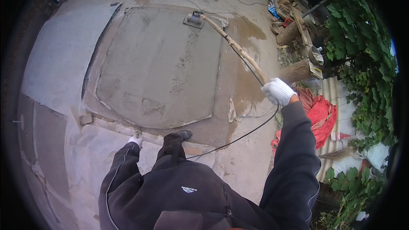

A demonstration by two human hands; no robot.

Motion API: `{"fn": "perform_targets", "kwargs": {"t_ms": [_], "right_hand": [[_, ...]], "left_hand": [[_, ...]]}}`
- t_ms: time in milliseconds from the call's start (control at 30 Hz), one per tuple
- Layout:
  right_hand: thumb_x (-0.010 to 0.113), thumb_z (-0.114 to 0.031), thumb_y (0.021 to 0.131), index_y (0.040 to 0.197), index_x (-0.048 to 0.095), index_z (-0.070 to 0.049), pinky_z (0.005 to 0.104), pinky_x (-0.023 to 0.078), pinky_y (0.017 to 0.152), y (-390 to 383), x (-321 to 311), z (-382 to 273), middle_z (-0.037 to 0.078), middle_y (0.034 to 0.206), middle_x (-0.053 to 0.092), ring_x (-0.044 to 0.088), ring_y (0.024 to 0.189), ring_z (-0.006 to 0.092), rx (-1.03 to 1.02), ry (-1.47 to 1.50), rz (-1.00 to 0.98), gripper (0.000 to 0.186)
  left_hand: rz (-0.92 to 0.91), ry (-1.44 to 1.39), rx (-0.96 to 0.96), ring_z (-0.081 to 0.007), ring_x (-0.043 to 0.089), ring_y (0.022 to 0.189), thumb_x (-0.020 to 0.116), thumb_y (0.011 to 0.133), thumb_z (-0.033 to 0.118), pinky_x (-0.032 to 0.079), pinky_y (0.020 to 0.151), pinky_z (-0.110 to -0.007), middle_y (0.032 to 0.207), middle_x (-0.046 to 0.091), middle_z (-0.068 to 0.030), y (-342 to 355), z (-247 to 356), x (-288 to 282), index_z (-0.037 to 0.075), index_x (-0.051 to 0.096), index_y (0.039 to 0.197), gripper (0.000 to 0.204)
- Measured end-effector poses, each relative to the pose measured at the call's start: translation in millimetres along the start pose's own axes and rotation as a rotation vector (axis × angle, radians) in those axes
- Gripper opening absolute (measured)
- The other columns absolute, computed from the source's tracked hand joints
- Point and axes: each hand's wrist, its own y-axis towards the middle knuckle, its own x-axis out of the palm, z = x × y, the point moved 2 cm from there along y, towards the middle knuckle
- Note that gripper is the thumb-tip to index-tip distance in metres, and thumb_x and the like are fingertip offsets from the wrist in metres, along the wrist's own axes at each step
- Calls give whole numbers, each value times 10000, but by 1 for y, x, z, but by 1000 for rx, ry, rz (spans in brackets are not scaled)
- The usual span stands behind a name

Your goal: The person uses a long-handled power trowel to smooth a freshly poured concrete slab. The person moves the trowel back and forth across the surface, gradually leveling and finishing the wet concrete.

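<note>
One tool point(194, 19), a plate w/ a small motor on top, sits on the slab point(145, 51) nr its far R corner. Pole point(243, 52) runs from it back to the person. R grip point(277, 92), white-gloved, is wrapped round the pole's near end, fingers closed. L grip point(136, 141), gloved too, is low by the slab's near side, mostly behind the sleeve; can't tell if it's spread or pinching anything.

Progress, approx: most of the slab's L & mid looks level and fairly smooth, so I'd call the bulk done. Left, by my read: a rough, pitted strip point(183, 66) running near-to-far, R of centre, plus a lumpy patch point(151, 105) nr the near edge. Near edge itself is a bit uneven. Finish under the tool can't be judged, plate hides it.

Further out: black cable point(251, 133) loops from nr the R grip toward the person's waist; boot point(184, 134) is just beside the near edge. Block point(86, 119) sits by the near L corner; pale sheet point(70, 55) lies along the L side. Off R: damp stain point(251, 32) on the ground, then logs point(294, 71), red cloth point(317, 117), leaves point(353, 30).
</note>
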Motion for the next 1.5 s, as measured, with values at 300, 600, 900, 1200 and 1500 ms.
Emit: {"fn": "perform_targets", "kwargs": {"t_ms": [300, 600, 900, 1200, 1500], "right_hand": [[689, -126, 888, 863, 605, 2, 346, 323, 375, -1, -2, 38, 33, 637, 535, 475, 412, 153, -29, -90, -37, 155], [665, -136, 906, 990, 594, 5, 346, 350, 395, -14, -8, 76, 35, 669, 542, 484, 447, 153, 63, -47, 23, 179], [667, -238, 972, 1213, 641, 65, 328, 441, 544, 1, -40, 148, 39, 749, 580, 534, 597, 129, -69, -189, 169, 388], [645, -266, 1019, 1215, 664, 46, 307, 439, 598, -5, -48, 171, 8, 767, 567, 520, 656, 108, -43, -135, 172, 369], [658, -269, 1018, 1239, 668, 12, 289, 395, 542, 0, -40, 220, -28, 735, 525, 484, 603, 90, -29, -29, 184, 357]], "left_hand": [[-107, 78, 199, -168, 597, 553, 686, 948, 202, 445, 466, -336, 765, 636, -59, -33, 72, 81, 19, 673, 1222, 330], [-58, 145, 48, -185, 557, 509, 688, 949, 193, 438, 458, -374, 673, 569, -38, -21, 40, 44, 45, 670, 1170, 266], [-38, 143, 49, -180, 547, 519, 647, 982, 208, 417, 459, -373, 674, 558, -35, -11, 49, 30, 41, 625, 1251, 317], [-108, 191, 140, -175, 606, 586, 658, 959, 209, 492, 516, -357, 816, 641, -55, -35, 76, 75, 44, 635, 1216, 306], [-34, 194, 94, -178, 601, 571, 654, 954, 209, 477, 502, -356, 817, 639, -60, -31, 54, 42, 45, 648, 1279, 364]]}}
